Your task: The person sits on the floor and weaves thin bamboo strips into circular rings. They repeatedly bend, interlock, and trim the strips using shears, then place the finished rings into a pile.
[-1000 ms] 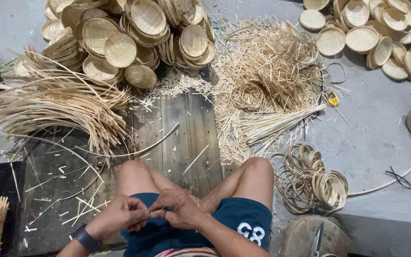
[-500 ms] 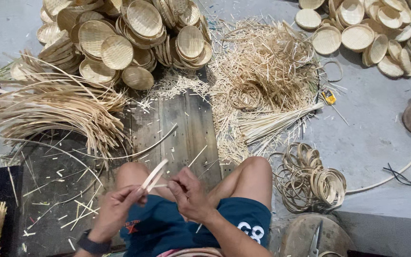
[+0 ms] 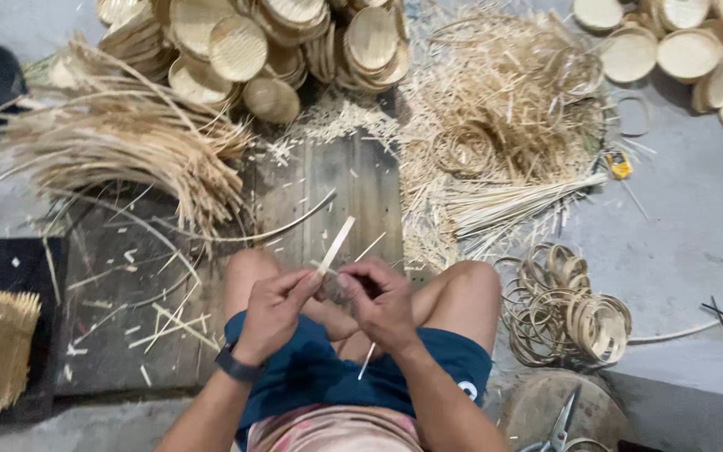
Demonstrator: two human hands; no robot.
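I sit on the floor with my knees apart over a dark wooden board (image 3: pixel 353 180). My left hand (image 3: pixel 274 310), with a dark watch at the wrist, pinches a pale flat bamboo strip (image 3: pixel 336 243) that points up and away from me. My right hand (image 3: pixel 382 301) is closed on the strip's near part, close against the left hand; whether it also holds a small tool I cannot tell. A thin sliver (image 3: pixel 367 360) hangs below the right hand over my blue shorts.
Round woven bamboo lids (image 3: pixel 236 46) are piled at the top, more (image 3: pixel 688 54) at top right. A sheaf of long strips (image 3: pixel 119 146) lies left, shavings and thin sticks (image 3: pixel 504 125) right, coiled rings (image 3: pixel 571 305) by my right knee, scissors (image 3: pixel 558 431) below.
Both hands rose from my lap to between my knees, and the bamboo strip now sticks up above them. The view has moved closer to the board.
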